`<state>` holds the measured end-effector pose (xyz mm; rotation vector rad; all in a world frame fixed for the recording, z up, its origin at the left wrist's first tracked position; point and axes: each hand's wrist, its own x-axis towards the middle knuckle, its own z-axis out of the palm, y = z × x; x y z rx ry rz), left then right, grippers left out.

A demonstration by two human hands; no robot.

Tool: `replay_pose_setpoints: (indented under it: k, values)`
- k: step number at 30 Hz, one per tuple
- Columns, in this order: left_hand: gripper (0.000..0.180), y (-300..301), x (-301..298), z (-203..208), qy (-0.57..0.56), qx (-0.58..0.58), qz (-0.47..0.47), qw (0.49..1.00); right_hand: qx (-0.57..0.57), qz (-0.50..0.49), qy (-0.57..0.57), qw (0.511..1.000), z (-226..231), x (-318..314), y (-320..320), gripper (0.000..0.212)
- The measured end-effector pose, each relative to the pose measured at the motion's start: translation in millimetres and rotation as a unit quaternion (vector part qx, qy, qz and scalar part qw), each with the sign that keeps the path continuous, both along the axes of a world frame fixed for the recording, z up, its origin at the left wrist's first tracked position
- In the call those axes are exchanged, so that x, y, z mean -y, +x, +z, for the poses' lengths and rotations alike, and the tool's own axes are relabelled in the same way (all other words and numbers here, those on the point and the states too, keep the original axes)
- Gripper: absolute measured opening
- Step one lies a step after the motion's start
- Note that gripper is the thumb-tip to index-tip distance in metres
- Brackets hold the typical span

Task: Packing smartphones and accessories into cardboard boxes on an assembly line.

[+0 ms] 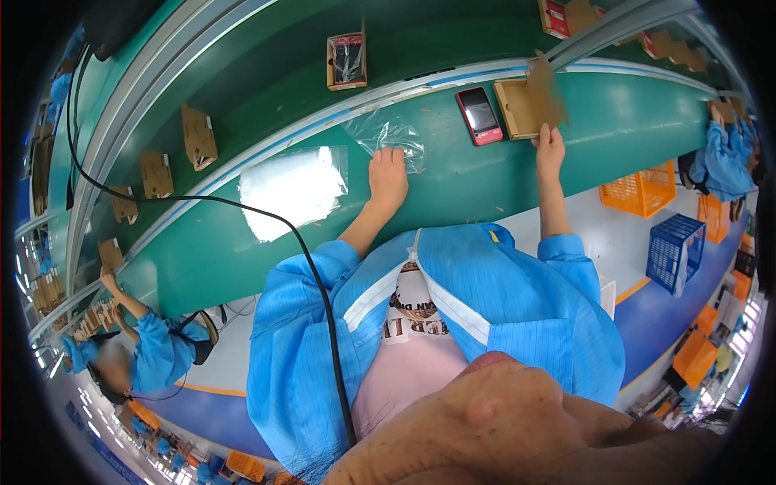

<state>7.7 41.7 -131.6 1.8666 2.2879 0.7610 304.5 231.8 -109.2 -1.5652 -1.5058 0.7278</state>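
Observation:
My left hand (388, 178) is closed with its fingertips on a clear plastic bag (402, 137) that lies crumpled on the green bench. Out to the right, my right hand (550, 152) pinches the near right corner of an open cardboard box (517, 109). The box's lid flap (548, 93) stands up on its right side, slightly blurred. Nothing shows inside the part of the box I can see. Just left of the box lies a red handheld device (479, 117) with a dark screen, touched by neither hand.
A stack of shiny clear bags (291, 194) lies on the bench to the left. Beyond a metal rail, a green belt carries an open box with a bagged red device (347, 61) and other cardboard boxes (198, 136). A black cable (267, 212) crosses the view. Crates (638, 191) stand right; a co-worker (153, 347) sits left.

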Motion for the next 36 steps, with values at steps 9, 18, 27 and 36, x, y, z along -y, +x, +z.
replay_pose_setpoints:
  k: [9,18,27,36]
  values:
    - [0.018,-5,1,2,0.028,0.023,0.001,0.999,0.326,0.272,-0.008,0.905,58,21,-71,0.033]
    - [0.005,-4,-6,-2,0.067,0.11,0.026,0.991,0.39,0.258,-0.037,0.883,25,-27,-162,0.066]
    - [0.012,-20,-16,-5,-0.001,0.223,0.066,0.972,-0.22,0.219,-0.208,0.928,49,90,-132,0.029]
    - [0.012,-19,-17,12,0.1,0.187,0.14,0.967,0.158,0.315,0.115,0.929,37,146,-126,0.025]
